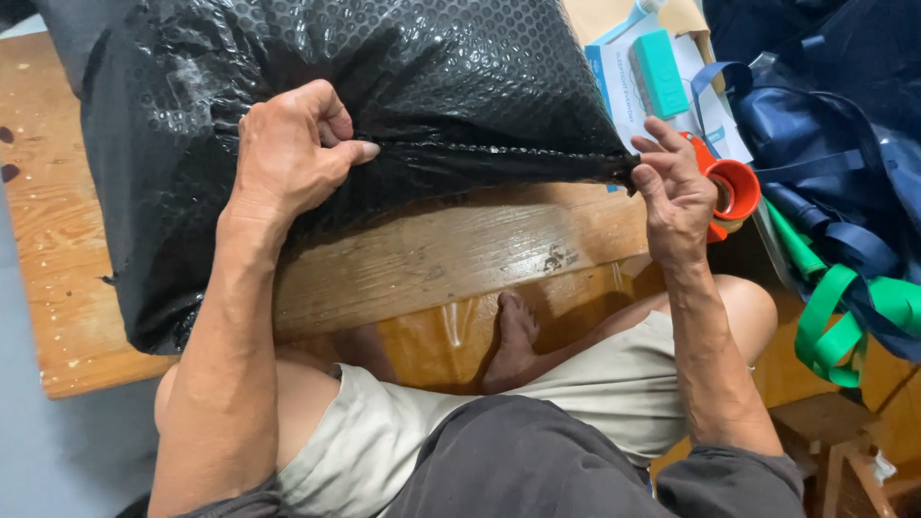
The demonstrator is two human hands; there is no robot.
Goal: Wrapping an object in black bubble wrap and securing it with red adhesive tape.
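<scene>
While the left hand pinches a fold of the black bubble-wrap parcel between thumb and curled fingers, the right hand nips the far end of the same seam with its fingertips. Both grips are closed on the wrap, and the edge is stretched taut in a straight line between them. The parcel sits just above the two grips, bulky and shiny, resting on the wooden surface and hanging over its near edge beside the left wrist.

Judging by that tight line, this looks like the closing-up step: the flap is drawn flat and held, not yet fixed down. Just beyond the right grip, nearly touching the knuckles, stands an orange tape dispenser. Sealing would call for one hand to let go and reach for it, so the other must keep the fold pinned alone or the wrap may spring back.

Further out past the right grip lie a teal box on white papers, a dark blue bag and loops of green strap. Below the grips, the person's knees and a bare foot show.
</scene>
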